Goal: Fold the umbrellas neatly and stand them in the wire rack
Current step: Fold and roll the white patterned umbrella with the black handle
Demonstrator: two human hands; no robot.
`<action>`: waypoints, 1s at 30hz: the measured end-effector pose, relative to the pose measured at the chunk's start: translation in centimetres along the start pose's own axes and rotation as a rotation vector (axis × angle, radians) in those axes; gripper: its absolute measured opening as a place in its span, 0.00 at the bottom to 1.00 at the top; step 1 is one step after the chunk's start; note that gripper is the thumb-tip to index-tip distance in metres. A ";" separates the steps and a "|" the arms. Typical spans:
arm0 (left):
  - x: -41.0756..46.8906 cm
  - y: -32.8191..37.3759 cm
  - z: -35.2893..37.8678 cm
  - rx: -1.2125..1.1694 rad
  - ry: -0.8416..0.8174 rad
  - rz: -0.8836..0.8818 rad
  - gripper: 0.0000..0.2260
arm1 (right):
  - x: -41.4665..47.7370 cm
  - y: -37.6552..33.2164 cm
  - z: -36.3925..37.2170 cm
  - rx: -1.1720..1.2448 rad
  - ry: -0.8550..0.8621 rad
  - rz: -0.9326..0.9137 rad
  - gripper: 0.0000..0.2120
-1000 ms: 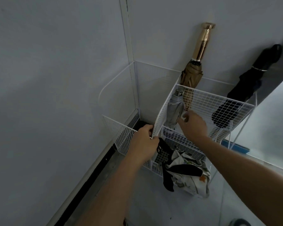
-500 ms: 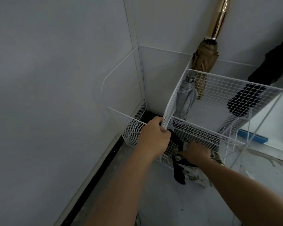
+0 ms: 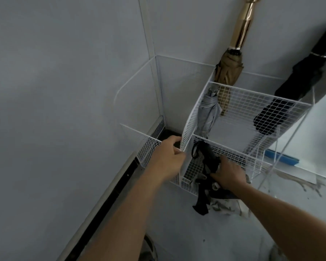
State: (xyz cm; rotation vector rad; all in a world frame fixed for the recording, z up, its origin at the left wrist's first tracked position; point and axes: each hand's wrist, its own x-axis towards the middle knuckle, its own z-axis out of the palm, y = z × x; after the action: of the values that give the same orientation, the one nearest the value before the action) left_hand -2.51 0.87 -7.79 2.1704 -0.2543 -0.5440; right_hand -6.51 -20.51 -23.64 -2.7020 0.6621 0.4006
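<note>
Reaching in from the bottom edge, two bare forearms lead to the rack; the right grip [image 3: 229, 174] is clamped round the black handle end of a patterned umbrella [image 3: 224, 204]; its pale, crumpled canopy and loose black strap [image 3: 201, 200] lie on the floor [image 3: 186, 232] just in front of the wire rack [image 3: 252, 102], not yet in it; the handle points up against the near mesh front; the left grip [image 3: 167, 159], just to the left, is clamped on the edge of the rack's upright mesh divider [image 3: 188, 129]; beyond it a folded grey umbrella [image 3: 207, 113] stands in the left corner of the far compartment; a tan umbrella [image 3: 229, 70] with a gold handle shows through the back mesh, leaning upright on the wall [image 3: 64, 91]; a black umbrella [image 3: 299, 81] leans at the far right, its lower end behind the mesh.
</note>
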 end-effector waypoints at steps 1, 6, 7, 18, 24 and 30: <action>-0.2 0.0 -0.2 0.014 -0.003 -0.003 0.21 | -0.6 0.1 -0.8 0.050 0.011 0.003 0.26; -1.9 0.2 -0.8 0.031 0.092 0.007 0.18 | -3.8 -0.2 -6.6 0.323 0.097 -0.046 0.26; -2.3 0.1 -1.0 0.033 0.119 0.008 0.17 | -4.7 -0.5 -8.0 0.387 0.111 -0.063 0.26; -7.7 1.2 1.0 -0.733 -0.274 -0.349 0.24 | -17.9 -1.7 -19.0 1.260 0.250 -0.184 0.08; -9.7 1.0 2.4 -1.095 -0.239 -0.320 0.22 | -21.0 -1.7 -17.8 1.438 -0.065 -0.208 0.21; -11.4 0.2 1.9 -1.113 0.113 -0.336 0.14 | -23.0 -0.2 -18.0 1.485 0.146 -0.061 0.28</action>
State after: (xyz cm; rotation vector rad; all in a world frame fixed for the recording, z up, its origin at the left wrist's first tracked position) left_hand -13.44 3.58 -5.29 1.1374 0.4106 -0.5545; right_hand -22.60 -18.04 0.59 -1.3123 0.5467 -0.2646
